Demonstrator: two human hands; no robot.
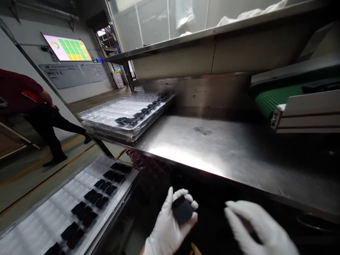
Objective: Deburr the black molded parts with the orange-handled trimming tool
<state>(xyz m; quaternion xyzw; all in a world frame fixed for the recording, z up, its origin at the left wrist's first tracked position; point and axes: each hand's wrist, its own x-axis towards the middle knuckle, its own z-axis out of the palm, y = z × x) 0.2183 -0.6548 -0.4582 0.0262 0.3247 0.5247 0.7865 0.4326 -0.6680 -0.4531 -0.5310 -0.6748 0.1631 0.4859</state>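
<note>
Well, a small dark rectangular block (182, 209) sits in the white-gloved left hand (167, 226), pinched at its edges between thumb and fingers, its broad face left clear, a neat, careful hold. The blurred right hand (259, 226) is near it, fingers spread and apparently empty. Matching blocks lie in rows in a clear plastic tray (57, 198) to the left, and a stacked tray (111, 113) rests on the steel shelf (212, 152).

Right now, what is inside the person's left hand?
A dark squarish block sits in the white-gloved left hand; its underside is covered by the hand, so whatever is there cannot be seen.
</note>
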